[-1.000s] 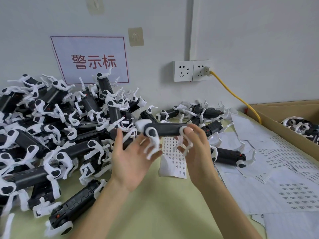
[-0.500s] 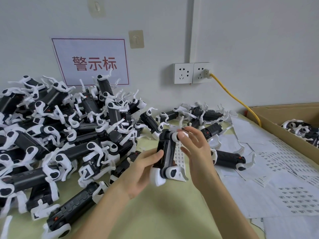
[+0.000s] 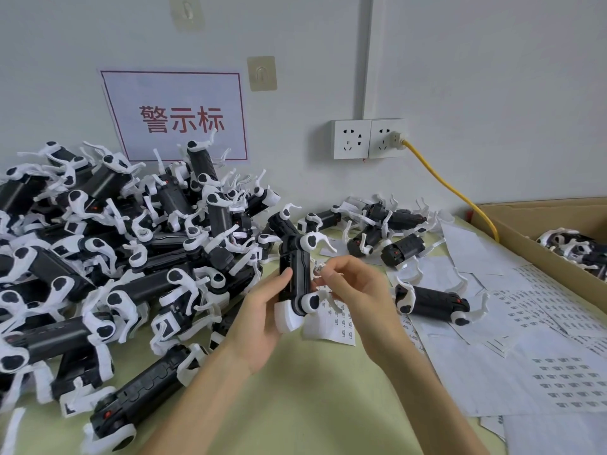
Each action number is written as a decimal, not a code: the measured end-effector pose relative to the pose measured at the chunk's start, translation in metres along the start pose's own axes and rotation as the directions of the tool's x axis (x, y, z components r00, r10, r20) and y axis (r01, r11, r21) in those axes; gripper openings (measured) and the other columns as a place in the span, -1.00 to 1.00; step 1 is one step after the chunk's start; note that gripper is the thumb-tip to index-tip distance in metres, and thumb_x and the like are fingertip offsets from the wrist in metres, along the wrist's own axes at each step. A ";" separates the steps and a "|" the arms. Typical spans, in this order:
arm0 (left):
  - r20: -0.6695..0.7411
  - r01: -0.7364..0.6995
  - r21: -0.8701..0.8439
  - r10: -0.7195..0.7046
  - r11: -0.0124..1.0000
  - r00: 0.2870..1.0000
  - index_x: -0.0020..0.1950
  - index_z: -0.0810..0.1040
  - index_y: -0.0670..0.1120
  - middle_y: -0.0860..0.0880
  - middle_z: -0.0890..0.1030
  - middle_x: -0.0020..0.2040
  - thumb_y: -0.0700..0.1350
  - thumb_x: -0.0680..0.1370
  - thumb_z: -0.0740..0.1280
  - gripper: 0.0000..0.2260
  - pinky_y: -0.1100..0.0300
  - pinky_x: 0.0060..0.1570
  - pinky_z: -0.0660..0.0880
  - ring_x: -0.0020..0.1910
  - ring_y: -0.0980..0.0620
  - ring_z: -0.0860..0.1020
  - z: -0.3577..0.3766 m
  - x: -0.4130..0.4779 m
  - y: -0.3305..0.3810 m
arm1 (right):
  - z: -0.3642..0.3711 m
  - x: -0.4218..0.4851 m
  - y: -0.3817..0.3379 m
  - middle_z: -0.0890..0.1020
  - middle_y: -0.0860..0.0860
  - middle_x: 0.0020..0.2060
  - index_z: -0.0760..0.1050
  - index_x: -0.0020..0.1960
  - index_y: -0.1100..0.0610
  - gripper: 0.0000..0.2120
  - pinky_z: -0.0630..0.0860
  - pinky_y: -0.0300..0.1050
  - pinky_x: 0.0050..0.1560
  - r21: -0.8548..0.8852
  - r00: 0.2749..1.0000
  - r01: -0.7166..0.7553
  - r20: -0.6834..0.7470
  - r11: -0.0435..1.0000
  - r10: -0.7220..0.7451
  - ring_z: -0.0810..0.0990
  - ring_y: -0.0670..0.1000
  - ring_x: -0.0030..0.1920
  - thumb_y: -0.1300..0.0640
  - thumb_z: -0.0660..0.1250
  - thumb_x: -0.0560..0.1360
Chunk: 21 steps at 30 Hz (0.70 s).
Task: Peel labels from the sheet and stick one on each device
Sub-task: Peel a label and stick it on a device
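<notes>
Head view: left hand (image 3: 262, 310) grips the black oblong plastic device with white clip ends (image 3: 297, 274). It is held roughly upright just above the pale green surface (image 3: 312, 405), thumb on the near edge and fingers wrapped behind.

Right hand (image 3: 358, 290) pinches a small white printed label (image 3: 319, 269) between thumb and forefinger, right at the device's side face nearest that hand. Can't tell if the label touches the casing yet.

Handling, my read:
- Device: rigid plastic shell, looks light enough for one hand. The smooth body is probably a bit slick.
- The white clip arms look thin and springy and are likely to snag or flex, so grip mid-body, not the clips.
- Label: thin, floppy, sticky-backed. It will curl or stick to itself if mishandled.
- Hold it by one edge only and keep fingertips off the adhesive. Tack one edge first, then smooth it down.

Placement:
- White label sheet with rows of small prints (image 3: 331, 330) lies flat directly below the right hand, partly hidden by the device's lower end.
- Heap of matching black-and-white devices (image 3: 115, 241) sits out past the left hand, with a few more beyond both hands.
- Loose white backing sheets (image 3: 525, 323) are spread outboard of the right hand.
- Brown cardboard box (image 3: 512, 224) is farther out that side, with some devices inside.
</notes>
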<state>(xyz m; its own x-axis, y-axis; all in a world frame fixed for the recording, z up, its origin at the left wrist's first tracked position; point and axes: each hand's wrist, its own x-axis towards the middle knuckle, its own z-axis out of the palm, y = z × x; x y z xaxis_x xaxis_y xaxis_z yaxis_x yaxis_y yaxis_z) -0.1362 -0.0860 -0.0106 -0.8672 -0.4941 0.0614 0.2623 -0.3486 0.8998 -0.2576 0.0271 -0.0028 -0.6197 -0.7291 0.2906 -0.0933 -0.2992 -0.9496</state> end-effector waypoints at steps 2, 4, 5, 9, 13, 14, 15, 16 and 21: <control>-0.001 -0.011 0.027 0.012 1.000 1.000 0.34 0.63 -0.07 -0.13 0.63 0.33 0.12 0.49 0.48 -0.52 0.06 0.22 0.51 0.32 -0.09 0.60 0.001 -0.001 0.000 | 0.000 0.000 -0.002 0.69 0.00 -0.23 0.57 -0.10 0.18 -0.88 0.49 -0.11 -0.09 -0.013 1.000 0.003 -0.003 1.000 -0.003 0.67 -0.02 -0.14 0.19 0.37 0.61; -0.007 -0.022 0.045 0.022 0.999 1.000 0.32 0.65 -0.05 -0.12 0.63 0.33 0.07 0.57 0.38 -0.63 0.03 0.26 0.46 0.33 -0.09 0.59 0.001 0.000 -0.001 | 0.000 0.000 -0.002 0.67 0.02 -0.22 0.55 -0.07 0.25 -0.86 0.51 -0.09 -0.09 -0.015 1.000 0.000 0.001 1.000 0.000 0.69 -0.05 -0.14 0.19 0.35 0.62; 0.000 -0.030 0.059 0.030 0.998 1.000 0.32 0.65 -0.04 -0.12 0.63 0.33 0.04 0.60 0.34 -0.66 0.05 0.25 0.47 0.33 -0.08 0.59 0.001 0.000 -0.002 | 0.000 0.000 -0.002 0.66 0.03 -0.22 0.54 -0.05 0.28 -0.84 0.50 -0.05 -0.10 -0.015 1.000 -0.002 0.004 1.000 0.002 0.68 -0.05 -0.15 0.19 0.34 0.63; 0.011 -0.063 0.125 0.062 0.990 0.998 0.33 0.64 -0.01 -0.09 0.65 0.31 0.02 0.62 0.31 -0.68 0.15 0.18 0.55 0.31 -0.05 0.61 0.003 -0.001 -0.002 | 0.000 0.001 0.000 0.67 0.20 -0.17 0.55 -0.04 0.29 -0.81 0.45 0.02 -0.12 -0.054 1.000 -0.010 -0.004 0.998 0.010 0.68 -0.02 -0.13 0.15 0.33 0.64; 0.027 -0.080 0.170 0.077 0.982 0.997 0.36 0.62 -0.02 -0.11 0.64 0.33 0.01 0.62 0.30 -0.67 0.11 0.23 0.53 0.34 -0.08 0.58 0.003 -0.001 -0.003 | -0.001 0.002 0.003 0.69 0.21 -0.12 0.55 -0.01 0.30 -0.79 0.52 -0.01 -0.14 -0.093 1.000 0.008 -0.007 0.996 -0.009 0.70 0.00 -0.14 0.14 0.32 0.65; 0.031 -0.080 0.173 0.076 0.982 0.997 0.36 0.62 -0.02 -0.11 0.64 0.32 0.00 0.62 0.30 -0.67 0.13 0.22 0.54 0.34 -0.08 0.59 0.004 -0.001 -0.004 | -0.002 0.002 0.004 0.70 0.17 -0.15 0.56 -0.01 0.29 -0.79 0.53 0.00 -0.13 -0.106 1.000 0.013 -0.008 0.994 -0.014 0.70 0.00 -0.14 0.14 0.32 0.65; 0.031 -0.079 0.174 0.075 0.982 0.997 0.35 0.62 -0.02 -0.12 0.64 0.31 0.00 0.62 0.31 -0.67 0.15 0.20 0.55 0.33 -0.08 0.59 0.004 -0.001 -0.004 | -0.003 0.002 0.005 0.71 0.12 -0.18 0.57 -0.02 0.27 -0.79 0.52 0.00 -0.14 -0.120 1.000 0.018 -0.007 0.993 -0.019 0.70 -0.01 -0.14 0.12 0.32 0.66; 0.026 -0.078 0.177 0.075 0.981 0.997 0.35 0.63 -0.03 -0.12 0.65 0.30 -0.01 0.61 0.31 -0.67 0.16 0.19 0.55 0.32 -0.08 0.60 0.005 -0.001 -0.004 | -0.003 0.002 0.006 0.71 0.05 -0.21 0.58 -0.03 0.24 -0.80 0.52 -0.02 -0.14 -0.133 1.000 0.021 -0.006 0.991 -0.022 0.70 -0.03 -0.15 0.11 0.32 0.66; -0.006 -0.086 0.212 0.090 0.973 0.996 0.34 0.62 -0.07 -0.15 0.67 0.26 -0.03 0.57 0.32 -0.64 0.16 0.17 0.53 0.28 -0.08 0.62 0.007 -0.001 -0.005 | -0.004 0.004 0.009 0.66 -0.09 -0.26 0.59 -0.08 0.17 -0.82 0.53 -0.22 -0.20 -0.158 0.999 0.047 -0.010 0.986 -0.049 0.65 -0.11 -0.20 0.11 0.35 0.64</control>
<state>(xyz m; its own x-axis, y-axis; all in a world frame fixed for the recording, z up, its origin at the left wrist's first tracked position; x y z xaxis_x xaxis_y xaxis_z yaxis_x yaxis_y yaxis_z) -0.1401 -0.0778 -0.0121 -0.8375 -0.5284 0.1392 0.2405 -0.1277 0.9622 -0.2639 0.0242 -0.0111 -0.6223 -0.7072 0.3355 -0.2442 -0.2318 -0.9416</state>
